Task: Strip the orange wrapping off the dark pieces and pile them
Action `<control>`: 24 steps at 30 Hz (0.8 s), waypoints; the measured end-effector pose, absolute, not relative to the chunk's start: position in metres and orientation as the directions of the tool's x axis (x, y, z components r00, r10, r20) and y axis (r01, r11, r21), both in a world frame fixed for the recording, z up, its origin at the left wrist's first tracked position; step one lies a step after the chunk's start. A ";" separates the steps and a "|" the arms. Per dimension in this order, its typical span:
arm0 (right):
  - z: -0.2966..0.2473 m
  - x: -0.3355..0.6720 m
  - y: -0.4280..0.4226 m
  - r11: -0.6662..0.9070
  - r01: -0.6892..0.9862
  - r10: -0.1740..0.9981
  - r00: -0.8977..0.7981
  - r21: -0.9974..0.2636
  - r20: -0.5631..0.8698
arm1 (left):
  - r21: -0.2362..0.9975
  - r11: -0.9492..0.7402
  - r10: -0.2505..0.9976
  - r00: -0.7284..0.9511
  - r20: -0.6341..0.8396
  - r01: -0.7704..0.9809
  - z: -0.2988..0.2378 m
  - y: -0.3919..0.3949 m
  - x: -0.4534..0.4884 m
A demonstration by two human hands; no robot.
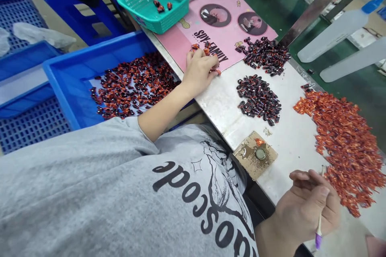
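My left hand (200, 68) rests over the pink mat (181, 44), fingers curled down. A small orange-and-black piece (218, 72) shows at its fingertips, and several similar pieces (206, 48) lie just beyond the knuckles. My right hand (307, 204), palm turned up, holds a thin pale stick (319, 223) with a purple end, perhaps a small brush. Near that hand spreads a large heap of orange-red pieces (346, 144). Two piles of dark hollow pieces, a nearer one (259, 98) and a farther one (267, 56), lie between my hands.
A cardboard square (249, 168) with a wet-looking stain and a small round cap (260, 153) lies at the table's near edge. The green basket (163, 26) holds a few pieces. Below the table, a blue tray (69, 104) contains many. White bottles (334, 34) stand beyond a metal bar (310, 12).
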State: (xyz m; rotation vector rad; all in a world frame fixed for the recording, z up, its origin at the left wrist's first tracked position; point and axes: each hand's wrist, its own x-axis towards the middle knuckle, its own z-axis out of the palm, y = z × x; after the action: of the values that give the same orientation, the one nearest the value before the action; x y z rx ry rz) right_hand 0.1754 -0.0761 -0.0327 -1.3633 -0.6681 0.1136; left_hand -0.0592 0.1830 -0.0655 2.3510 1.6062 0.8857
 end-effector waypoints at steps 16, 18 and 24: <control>-0.041 0.174 -0.082 0.151 0.261 0.524 0.797 -0.954 0.301 | 0.355 -0.691 0.718 0.654 0.238 0.630 -0.043 0.202 0.033; -0.042 0.175 -0.083 0.126 0.249 0.521 0.807 -0.960 0.278 | 0.359 -0.703 0.704 0.670 0.234 0.614 -0.047 0.207 0.031; -0.043 0.182 -0.087 0.107 0.238 0.491 0.831 -0.965 0.260 | 0.525 -0.672 0.738 0.531 0.417 0.522 -0.046 0.223 -0.002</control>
State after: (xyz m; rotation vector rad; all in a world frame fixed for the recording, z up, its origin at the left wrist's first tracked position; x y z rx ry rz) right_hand 0.1816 -0.0870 -0.0432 -1.4791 -0.6158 0.2045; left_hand -0.0022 0.2227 -0.0461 2.4369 1.0417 0.8972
